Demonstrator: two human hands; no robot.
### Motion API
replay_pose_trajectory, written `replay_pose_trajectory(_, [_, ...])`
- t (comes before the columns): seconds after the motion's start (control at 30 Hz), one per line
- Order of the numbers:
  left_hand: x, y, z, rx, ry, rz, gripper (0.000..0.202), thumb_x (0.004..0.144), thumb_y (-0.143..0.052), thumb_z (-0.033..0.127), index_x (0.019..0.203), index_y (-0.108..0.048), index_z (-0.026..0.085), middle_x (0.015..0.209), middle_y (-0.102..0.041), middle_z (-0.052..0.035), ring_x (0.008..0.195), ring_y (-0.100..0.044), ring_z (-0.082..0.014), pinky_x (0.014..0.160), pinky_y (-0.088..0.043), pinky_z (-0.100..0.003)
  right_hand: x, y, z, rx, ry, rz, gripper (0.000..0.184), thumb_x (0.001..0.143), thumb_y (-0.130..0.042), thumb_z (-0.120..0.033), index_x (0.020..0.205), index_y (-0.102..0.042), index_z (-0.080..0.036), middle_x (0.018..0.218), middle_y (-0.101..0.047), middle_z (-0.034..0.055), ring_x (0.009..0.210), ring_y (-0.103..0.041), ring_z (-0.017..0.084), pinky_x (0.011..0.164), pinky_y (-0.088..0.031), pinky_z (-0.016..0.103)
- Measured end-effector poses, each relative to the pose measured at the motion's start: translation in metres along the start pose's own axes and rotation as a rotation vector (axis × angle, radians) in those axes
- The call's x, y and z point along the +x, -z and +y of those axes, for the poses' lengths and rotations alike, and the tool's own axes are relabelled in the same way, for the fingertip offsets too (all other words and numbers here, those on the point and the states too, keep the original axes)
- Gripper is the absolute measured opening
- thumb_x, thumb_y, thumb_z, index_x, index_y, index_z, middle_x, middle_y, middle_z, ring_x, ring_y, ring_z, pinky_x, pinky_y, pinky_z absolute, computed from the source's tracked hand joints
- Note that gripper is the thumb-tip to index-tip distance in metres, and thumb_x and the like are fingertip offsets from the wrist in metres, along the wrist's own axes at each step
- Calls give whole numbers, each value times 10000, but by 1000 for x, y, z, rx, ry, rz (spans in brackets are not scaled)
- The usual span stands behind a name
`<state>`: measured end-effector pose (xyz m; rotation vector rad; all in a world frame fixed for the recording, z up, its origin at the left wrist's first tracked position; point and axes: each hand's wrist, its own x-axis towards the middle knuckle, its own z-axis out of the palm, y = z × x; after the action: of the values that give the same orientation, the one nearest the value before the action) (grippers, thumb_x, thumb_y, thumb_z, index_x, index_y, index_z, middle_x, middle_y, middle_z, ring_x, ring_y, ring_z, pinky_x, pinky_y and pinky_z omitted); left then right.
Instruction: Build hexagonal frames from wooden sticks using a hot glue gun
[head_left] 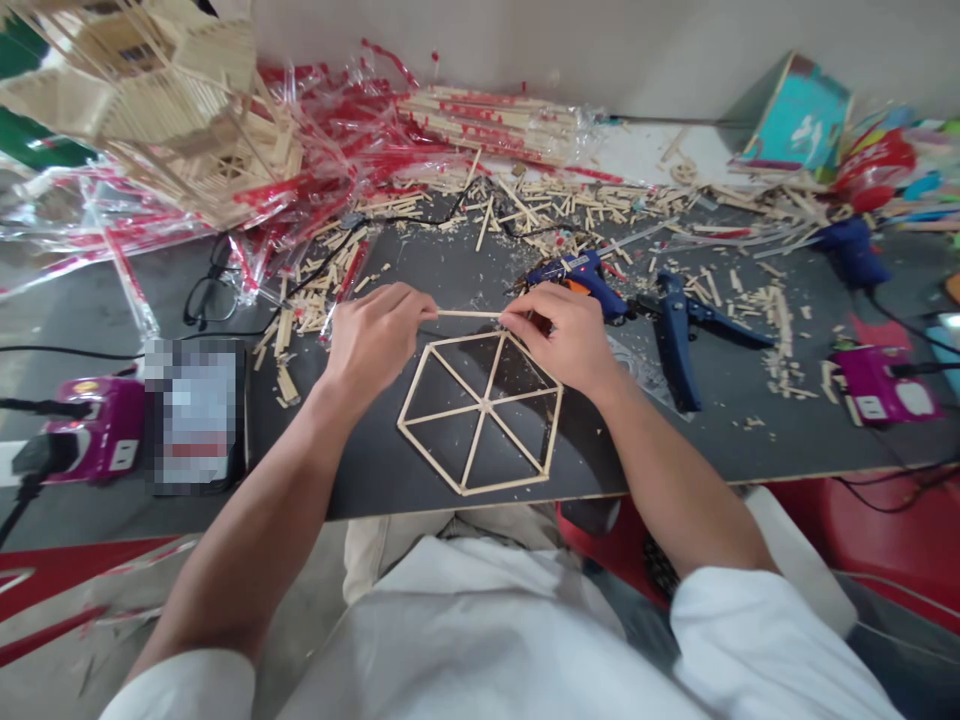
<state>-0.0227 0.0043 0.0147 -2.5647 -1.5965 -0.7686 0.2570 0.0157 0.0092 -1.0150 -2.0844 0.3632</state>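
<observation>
A thin wooden stick spans the gap between my two hands, just beyond a flat hexagonal frame. My left hand pinches its left end. The right end is pinched by my right hand, which hangs over the frame's upper right corner. The hexagonal stick frame lies flat on the dark table, with sticks crossing at its centre like spokes. A blue glue gun lies just behind my right hand. To the right of that hand rest blue-handled cutters.
Cut stick scraps and red-edged plastic wrappers cover the back. A wooden stick model stands back left. A phone and purple power adapter lie left; another purple adapter lies right. The table edge is near my body.
</observation>
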Motion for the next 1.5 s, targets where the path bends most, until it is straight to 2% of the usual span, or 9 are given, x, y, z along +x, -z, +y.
replay_pose_trajectory(0.37, [3, 8, 5, -22, -19, -173, 335, 1072, -465, 202, 974, -785, 222, 985, -820, -55, 952, -755, -219, 698, -428, -347, -1, 1, -5, -37, 69, 29, 121, 1064, -691, -282, 1000, -786, -244, 979, -787, 44, 836, -714, 182, 774, -549, 339])
replay_pose_trajectory(0.53, [4, 5, 7, -49, 168, -105, 250, 1082, -488, 265, 1068, -732, 217, 1065, -811, -55, 869, -723, -204, 687, -399, -327, -1, 2, -5, -27, 52, 30, 134, 1067, -686, -285, 993, -780, -225, 954, -778, 49, 786, -683, 170, 735, -523, 329])
replay_pose_trajectory(0.63, [5, 2, 3, -72, 319, -96, 200, 1082, -482, 271, 1173, -654, 224, 958, -778, -41, 767, -683, -196, 714, -405, -324, 0, 4, -2, 2, 13, 10, 158, 1065, -693, -319, 975, -779, -221, 941, -770, 50, 756, -658, 168, 734, -508, 335])
replay_pose_trajectory(0.73, [7, 1, -2, -89, 375, -125, 253, 1121, -415, 349, 1157, -634, 227, 851, -732, -46, 736, -656, -208, 742, -432, -335, 1, 6, 3, 52, -70, -55, 230, 1054, -707, -413, 947, -781, -224, 928, -762, 51, 714, -624, 168, 724, -493, 348])
replay_pose_trajectory(0.83, [7, -1, -6, -89, 340, -131, 348, 1133, -388, 424, 1083, -670, 225, 816, -713, -55, 762, -644, -219, 736, -440, -333, 1, 5, 8, 101, -117, -126, 297, 1043, -712, -482, 927, -788, -220, 913, -752, 53, 697, -602, 163, 706, -472, 344])
replay_pose_trajectory(1.0, [6, -6, -13, -188, 186, -85, 282, 1090, -519, 398, 1085, -744, 228, 1014, -757, -73, 916, -670, -221, 815, -471, -334, 1, 0, 10, 136, -141, -149, 314, 1034, -720, -505, 927, -801, -222, 891, -744, 45, 698, -594, 159, 705, -455, 331])
replay_pose_trajectory(1.17, [5, -10, -15, -310, 118, -98, 261, 1065, -575, 375, 1045, -788, 225, 938, -746, -50, 837, -656, -192, 811, -486, -330, 1, -4, 6, 146, -178, -163, 427, 1032, -680, -603, 915, -803, -212, 885, -754, 70, 713, -589, 180, 711, -458, 345])
replay_pose_trajectory(1.37, [6, -9, -14, -356, 135, -170, 292, 1047, -589, 399, 1021, -807, 208, 1028, -804, -69, 877, -700, -198, 807, -506, -326, 0, -5, 6, 99, -167, -157, 322, 1032, -712, -490, 921, -827, -210, 910, -758, 72, 708, -599, 177, 711, -478, 350])
replay_pose_trajectory(1.5, [7, -6, -12, -365, 143, -228, 318, 1026, -602, 431, 1005, -816, 196, 981, -796, -69, 842, -684, -192, 783, -510, -319, -2, -6, 8, 59, -193, -169, 273, 1024, -725, -459, 953, -842, -223, 946, -751, 71, 700, -595, 171, 702, -495, 358])
